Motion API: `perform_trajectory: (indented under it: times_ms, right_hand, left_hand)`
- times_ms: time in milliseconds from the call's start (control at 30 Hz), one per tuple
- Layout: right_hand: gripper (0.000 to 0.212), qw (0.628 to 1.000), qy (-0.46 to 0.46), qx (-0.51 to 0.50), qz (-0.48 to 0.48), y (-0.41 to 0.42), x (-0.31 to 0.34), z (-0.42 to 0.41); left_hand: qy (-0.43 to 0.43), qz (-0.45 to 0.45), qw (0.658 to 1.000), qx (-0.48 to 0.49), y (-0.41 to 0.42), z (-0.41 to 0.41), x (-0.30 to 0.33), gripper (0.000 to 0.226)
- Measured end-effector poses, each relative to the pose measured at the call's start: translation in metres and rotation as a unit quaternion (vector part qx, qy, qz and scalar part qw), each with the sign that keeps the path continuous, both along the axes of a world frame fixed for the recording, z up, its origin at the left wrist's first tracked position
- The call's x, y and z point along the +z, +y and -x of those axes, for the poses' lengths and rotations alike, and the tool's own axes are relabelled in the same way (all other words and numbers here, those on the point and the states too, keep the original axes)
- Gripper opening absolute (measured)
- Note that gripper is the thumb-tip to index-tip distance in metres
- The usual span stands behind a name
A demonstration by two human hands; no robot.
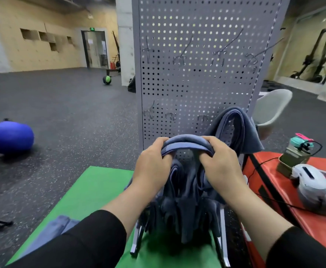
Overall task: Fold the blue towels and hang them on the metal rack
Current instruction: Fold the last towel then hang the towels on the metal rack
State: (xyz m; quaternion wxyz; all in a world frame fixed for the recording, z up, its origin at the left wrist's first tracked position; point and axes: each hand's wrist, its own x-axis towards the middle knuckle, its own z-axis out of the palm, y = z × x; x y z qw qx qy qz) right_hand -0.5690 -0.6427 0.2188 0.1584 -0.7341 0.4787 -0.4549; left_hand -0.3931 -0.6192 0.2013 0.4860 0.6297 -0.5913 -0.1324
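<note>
Blue folded towel (187, 145) is pinched at its top fold by both hands, left hand (152, 167) and right hand (221, 163), over the metal rack (223, 238) already holding towels; next, lowering it squarely onto a bar.

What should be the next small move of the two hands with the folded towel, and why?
Probably lower the folded blue towel onto the metal rack and let go. Both the left hand and the right hand grip its fold right above the other hung towels.
</note>
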Motion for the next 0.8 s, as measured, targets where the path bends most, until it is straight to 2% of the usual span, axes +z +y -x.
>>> perform_trajectory:
  times_ms: [333, 467, 533, 633, 733, 800]
  right_hand:
    - [0.030, 0.981, -0.165, -0.063, 0.080, -0.034, 0.023, 0.002]
    - [0.032, 0.958, -0.252, -0.106, 0.085, -0.057, 0.029, -0.004]
    - [0.037, 0.954, -0.265, -0.108, 0.089, -0.067, 0.030, -0.005]
    - [0.049, 0.959, -0.237, -0.121, 0.095, -0.079, 0.030, -0.005]
    - [0.066, 0.969, -0.120, -0.166, 0.135, -0.088, 0.025, 0.000]
    - [0.069, 0.974, -0.046, -0.170, 0.145, -0.094, 0.018, 0.003]
  left_hand:
    - [0.130, 0.089, 0.987, -0.025, -0.033, 0.043, 0.032, 0.028]
    - [0.137, 0.108, 0.984, -0.026, -0.052, 0.062, 0.051, 0.025]
    - [0.132, 0.113, 0.985, -0.021, -0.063, 0.069, 0.061, 0.026]
    - [0.109, 0.103, 0.988, -0.027, -0.081, 0.076, 0.072, 0.029]
    - [0.053, 0.087, 0.995, -0.022, -0.097, 0.080, 0.075, 0.033]
    - [0.025, 0.076, 0.997, -0.015, -0.106, 0.081, 0.074, 0.035]
